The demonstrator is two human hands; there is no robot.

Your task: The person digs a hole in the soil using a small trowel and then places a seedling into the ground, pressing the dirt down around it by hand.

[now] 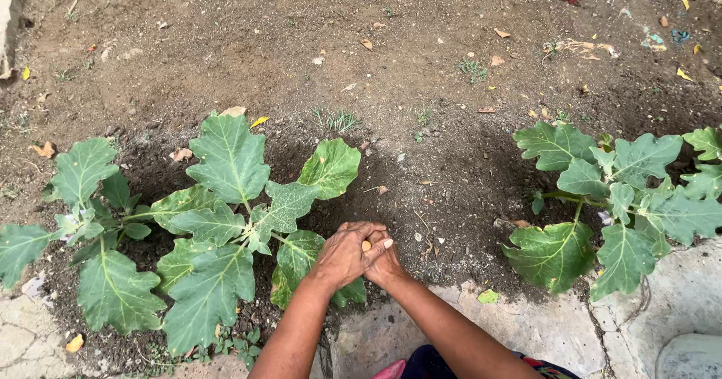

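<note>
Both hands are bunched together right at the edge of the dirt — the left hand (342,255) is cupped over the top and the right hand (383,262) sits tucked under it, fingers curled in. There's a small pale orange-ish bit (366,246) peeking out between them, but I honestly can't tell what it is or whether it's actually pinched or just resting in there.

The hands are sitting on the dark, damp-looking soil (444,191), just beside the big leafy plant (226,228) on the left, nearly touching its lowest leaf. That soil looks loose and crumbly, so I'd guess it gives easily under the fingers and falls apart if you scoop it. The plant's leaves look broad and soft, probably tear easily — safer to handle it low at the stem than by the leaves.

A second plant (624,206) of the same sort sits well apart on the right, with a cracked stone edge (541,326) along the near side.
</note>
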